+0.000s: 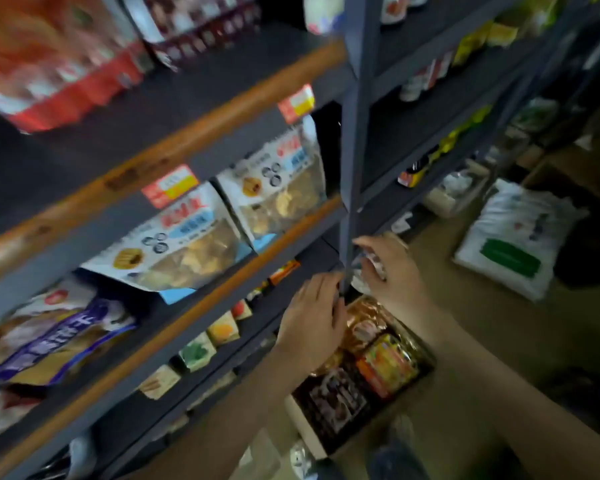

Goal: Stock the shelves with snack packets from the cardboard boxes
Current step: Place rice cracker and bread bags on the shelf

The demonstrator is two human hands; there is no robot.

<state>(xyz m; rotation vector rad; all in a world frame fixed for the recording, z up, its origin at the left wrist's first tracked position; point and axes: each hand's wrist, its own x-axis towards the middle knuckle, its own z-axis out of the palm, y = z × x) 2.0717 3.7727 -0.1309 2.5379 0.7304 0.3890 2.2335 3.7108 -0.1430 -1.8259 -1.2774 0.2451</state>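
My left hand (314, 317) and my right hand (392, 271) are together at the grey shelf upright (352, 202), above an open cardboard box (300, 424) of snack packets (385, 365) on the floor. My right hand pinches a small shiny packet (371, 263) just behind the upright. My left hand's fingers curl against the upright's left side; what they hold is hidden. White-and-blue snack bags (191, 237) lean on the middle shelf. A purple packet (56, 337) lies lower left.
Small cartons (198, 353) line the lower shelf. Red packets (59, 74) sit on the top shelf. A white sack with a green mark (513, 237) lies on the floor at right. More shelving with bottles (426, 77) runs back right. The frame is blurred.
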